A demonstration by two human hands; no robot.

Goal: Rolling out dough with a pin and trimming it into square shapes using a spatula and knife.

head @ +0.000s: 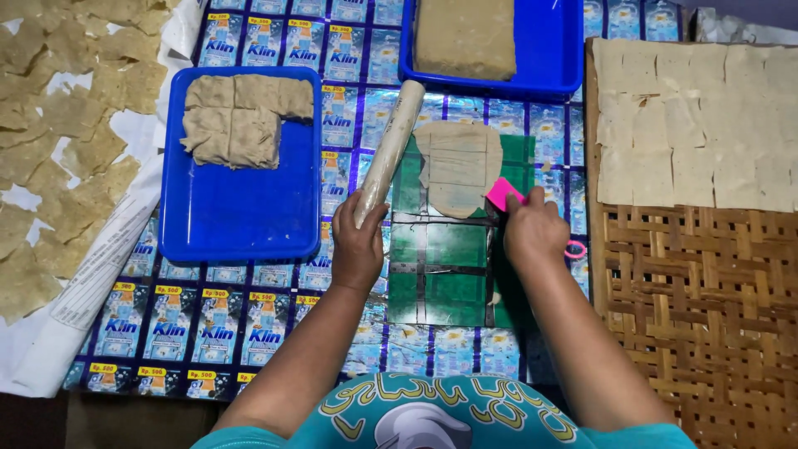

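L hand (357,241) closed round the lower end of a rolling pin (389,150), which slants up toward the far edge of the bench. R hand (534,229) pinches a pink scraper (502,194) at the near-right edge of a flat dough sheet (458,166) on a green board (440,258), mid-bench. Blue tray (241,208) w/ dough pieces (241,116) to the left; woven mat (698,316) w/ cut squares (698,125) at the right edge.

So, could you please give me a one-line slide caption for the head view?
Left hand grips a rolling pin; right hand holds a pink scraper against flattened dough on a green board.
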